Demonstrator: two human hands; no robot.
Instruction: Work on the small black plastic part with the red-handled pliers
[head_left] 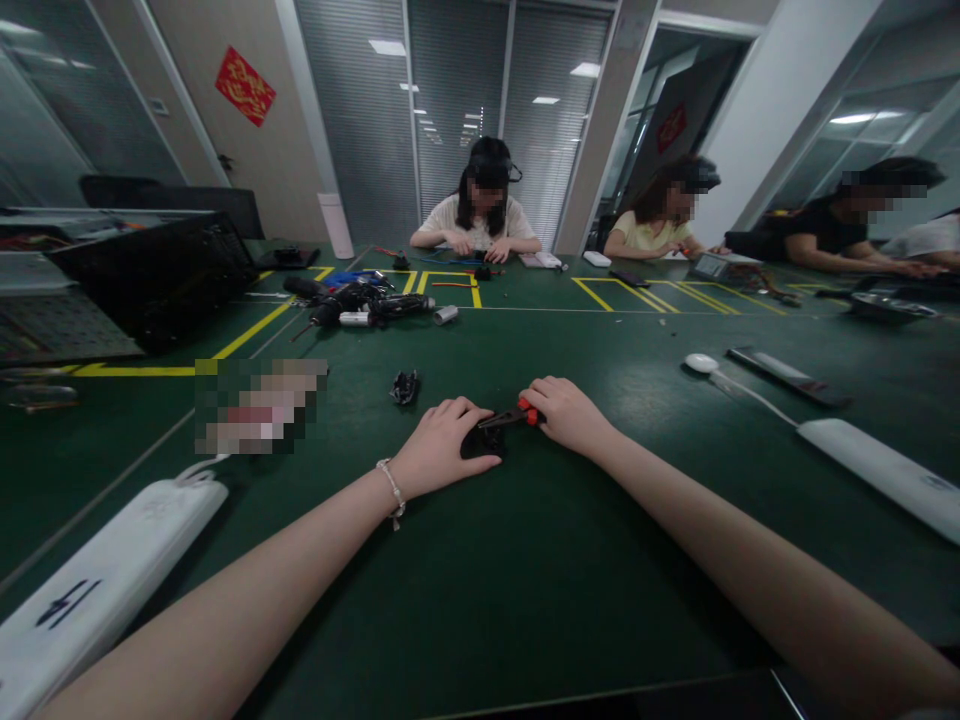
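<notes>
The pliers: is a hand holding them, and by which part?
The right hand holds the pliers by their red handles. The left hand holds a black part between thumb and fingers.

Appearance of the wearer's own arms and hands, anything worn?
The left hand has a thin, pale bracelet of small beads or links at its wrist, a short end dangling. The right hand shows no jewellery. Both forearms are bare, no sleeves or gloves in view.
</notes>
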